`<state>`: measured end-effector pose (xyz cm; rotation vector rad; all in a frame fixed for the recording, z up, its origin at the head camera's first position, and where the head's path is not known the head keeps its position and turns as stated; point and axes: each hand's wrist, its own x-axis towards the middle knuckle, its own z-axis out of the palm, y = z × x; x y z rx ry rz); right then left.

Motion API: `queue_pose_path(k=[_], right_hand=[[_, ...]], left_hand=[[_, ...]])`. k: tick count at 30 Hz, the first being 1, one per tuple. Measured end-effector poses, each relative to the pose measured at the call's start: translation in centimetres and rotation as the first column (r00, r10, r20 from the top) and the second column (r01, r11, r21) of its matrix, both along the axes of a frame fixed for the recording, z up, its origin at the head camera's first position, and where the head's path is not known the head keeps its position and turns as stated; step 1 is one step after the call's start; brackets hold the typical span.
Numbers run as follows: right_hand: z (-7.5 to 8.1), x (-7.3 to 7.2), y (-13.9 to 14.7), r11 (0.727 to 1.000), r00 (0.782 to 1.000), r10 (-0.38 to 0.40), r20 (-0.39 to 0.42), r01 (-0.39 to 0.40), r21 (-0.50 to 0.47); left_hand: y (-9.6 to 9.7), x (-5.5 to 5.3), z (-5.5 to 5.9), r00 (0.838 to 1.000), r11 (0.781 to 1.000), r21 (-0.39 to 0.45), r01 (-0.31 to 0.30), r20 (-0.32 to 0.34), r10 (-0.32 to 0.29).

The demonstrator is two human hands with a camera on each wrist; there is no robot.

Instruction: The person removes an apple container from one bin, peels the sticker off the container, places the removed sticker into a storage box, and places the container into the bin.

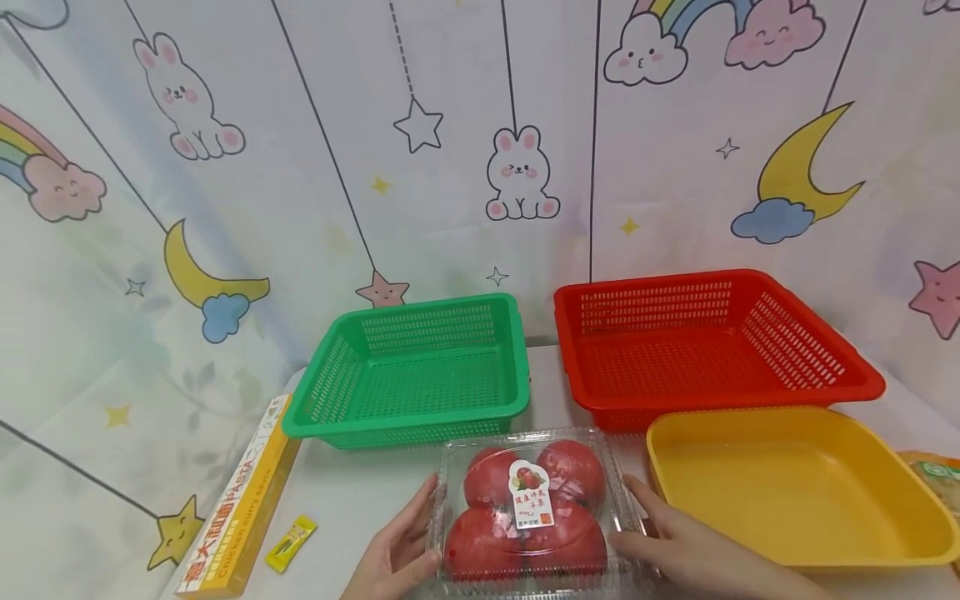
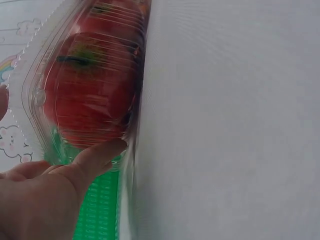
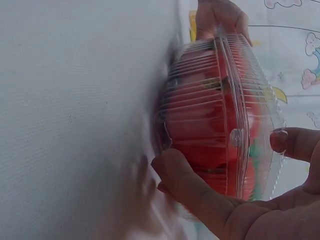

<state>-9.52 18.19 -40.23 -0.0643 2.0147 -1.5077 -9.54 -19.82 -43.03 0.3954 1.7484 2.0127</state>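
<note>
A clear plastic clamshell box of red apples (image 1: 533, 507), with a white label on its lid, is at the front middle of the table in the head view. My left hand (image 1: 401, 542) grips its left side, and my right hand (image 1: 678, 537) grips its right side. In the left wrist view, fingers (image 2: 102, 155) press along the side of the box near its base. The right wrist view shows the right thumb and fingers (image 3: 187, 180) spread across the box's lid edge and lower side. Whether its base touches the table cannot be told.
Behind the box stand a green basket (image 1: 405, 426) and a red basket (image 1: 720, 396). A yellow tub (image 1: 780, 492) is at the right, with a partly visible packet (image 1: 941, 475) beyond it. On the left lie a pasta box (image 1: 243, 500) and a small yellow sachet (image 1: 291, 543).
</note>
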Motion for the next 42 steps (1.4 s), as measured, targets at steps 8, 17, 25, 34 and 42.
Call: queue_pose_path(k=[8, 17, 25, 34, 42], right_hand=[[4.4, 0.5, 1.1, 0.993, 0.994, 0.033, -0.099, -0.021, 0.120], [7.3, -1.8, -0.2, 0.971, 0.848, 0.146, -0.509, -0.023, 0.239], [7.0, -4.5, -3.6, 0.985, 0.770, 0.148, -0.620, -0.063, 0.158], [6.3, -6.2, -6.3, 0.936, 0.707, 0.353, -0.613, -0.258, 0.242], [6.8, -6.7, -8.5, 0.870, 0.623, 0.489, -0.611, -0.297, 0.393]], left_hand=[[0.1, -0.1, 0.8, 0.998, 0.997, -0.072, -0.010, -0.069, 0.005], [0.8, -1.6, 1.7, 0.920, 0.976, -0.157, -0.154, -0.383, 0.083], [1.3, -2.8, 0.9, 0.838, 0.967, -0.175, -0.183, -0.542, 0.060], [1.2, -3.0, -0.4, 0.843, 0.970, -0.167, -0.179, -0.534, 0.063], [1.2, -2.7, -0.8, 0.827, 0.976, -0.134, -0.173, -0.558, 0.070]])
